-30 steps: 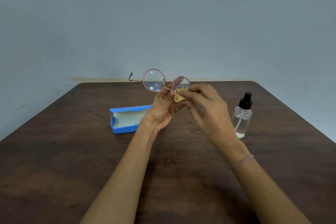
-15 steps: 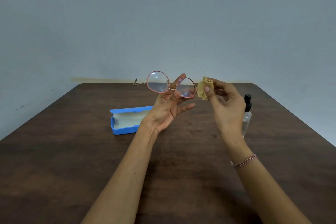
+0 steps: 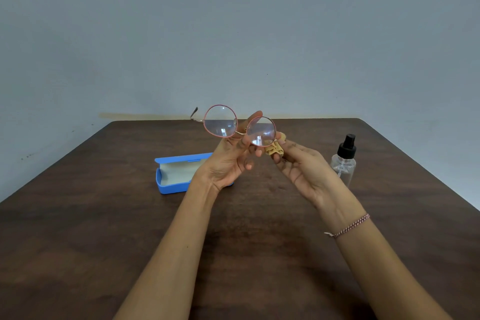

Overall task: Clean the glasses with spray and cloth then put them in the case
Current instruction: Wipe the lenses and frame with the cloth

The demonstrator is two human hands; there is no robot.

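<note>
The place was a plain indoor room, home or office impossible to tell: a dark wood-grain table stood before a bare grey-blue painted wall with small scuffs.

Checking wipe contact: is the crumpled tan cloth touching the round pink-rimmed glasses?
Cannot tell. Head view: the cloth overlaps the glasses at one lens rim; neither gap nor contact is plain.

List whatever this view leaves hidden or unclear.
Head view only:
- Case: right end hidden behind the left hand.
- Glasses: right-side temple hidden behind the cloth and right hand; any lens smears are lost in reflections.
- Cloth: bunched in the fingers, full size hidden.
- Bottle: liquid level unclear through clear plastic; lower part partly behind the right hand.
</note>
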